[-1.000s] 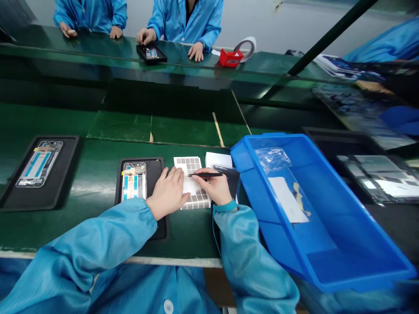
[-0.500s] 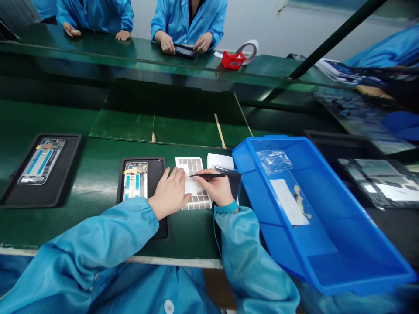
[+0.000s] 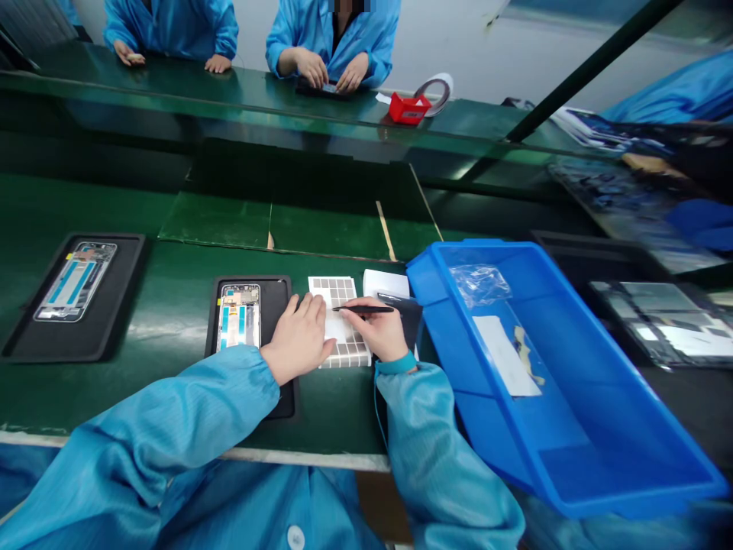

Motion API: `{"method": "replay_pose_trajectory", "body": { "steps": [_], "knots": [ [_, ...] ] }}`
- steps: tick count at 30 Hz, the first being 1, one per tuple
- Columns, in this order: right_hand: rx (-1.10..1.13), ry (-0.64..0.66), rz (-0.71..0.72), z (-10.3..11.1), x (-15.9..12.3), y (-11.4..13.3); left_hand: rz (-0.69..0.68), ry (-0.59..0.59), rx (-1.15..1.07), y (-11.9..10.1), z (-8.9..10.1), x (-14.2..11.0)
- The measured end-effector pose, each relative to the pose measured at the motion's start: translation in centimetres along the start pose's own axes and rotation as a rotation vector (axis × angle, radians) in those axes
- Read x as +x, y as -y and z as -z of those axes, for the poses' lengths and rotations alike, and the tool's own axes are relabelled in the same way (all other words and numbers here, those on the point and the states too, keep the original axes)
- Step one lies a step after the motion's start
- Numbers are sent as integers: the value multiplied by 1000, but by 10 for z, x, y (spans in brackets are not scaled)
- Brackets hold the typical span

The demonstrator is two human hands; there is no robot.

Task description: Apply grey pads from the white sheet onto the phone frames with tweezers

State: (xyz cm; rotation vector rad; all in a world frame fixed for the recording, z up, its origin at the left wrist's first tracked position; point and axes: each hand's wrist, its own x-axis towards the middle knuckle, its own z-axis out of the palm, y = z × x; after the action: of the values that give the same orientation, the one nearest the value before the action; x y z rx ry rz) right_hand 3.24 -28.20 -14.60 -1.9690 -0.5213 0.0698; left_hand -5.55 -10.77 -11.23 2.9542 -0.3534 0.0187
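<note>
Nearest in view, the person's blue sleeves [image 3: 143, 451] crossed the front edge of the green workbench [image 3: 337, 412]. A teal wrist strap [image 3: 395, 363] circled the right wrist.

Left hand [image 3: 298, 340] lay relaxed and open, fingers [image 3: 306, 309] resting on the sheet of grey square pads [image 3: 337, 289], grasping nothing. The sheet sat flat on the bench, directly in front of the person and between the hands. Its white backing showed through the middle, with rows of pads at the far and near ends. Right hand [image 3: 375, 332] was closed around slim black tweezers [image 3: 366, 309], held level above the sheet. Their tips looked too fine to show whether they carried a pad.

Just left of the sheet, a phone frame [image 3: 239, 317] with blue strips lay in a black tray [image 3: 275, 302]. Beyond the sheet was a white card [image 3: 385, 284]. To the right stood a blue plastic bin [image 3: 435, 283] holding a clear plastic bag [image 3: 479, 285] and white paper [image 3: 504, 355]. A second framed phone [image 3: 75, 281] lay further left.

Across the far bench, a co-worker's hands [image 3: 332, 72] worked over a dark tray, near a red tape dispenser [image 3: 405, 108].
</note>
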Motion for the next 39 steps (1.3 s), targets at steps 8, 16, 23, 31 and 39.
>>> {"method": "replay_pose_trajectory", "body": {
  "steps": [8,16,23,31,39],
  "knots": [
    [12,-10,-2,-1,0,-1,0,7,13,0,0,1],
    [180,-83,-33,7,-3,9,7,-29,-19,2,0,1],
    [101,-39,17,1,-4,1,6,-40,-36,3,2,0],
    [32,-35,46,-4,-3,-2,-3,-54,-39,3,0,1],
    [26,-53,40,-4,-3,-3,-6,-54,-47,2,-1,1]
  ]
}}
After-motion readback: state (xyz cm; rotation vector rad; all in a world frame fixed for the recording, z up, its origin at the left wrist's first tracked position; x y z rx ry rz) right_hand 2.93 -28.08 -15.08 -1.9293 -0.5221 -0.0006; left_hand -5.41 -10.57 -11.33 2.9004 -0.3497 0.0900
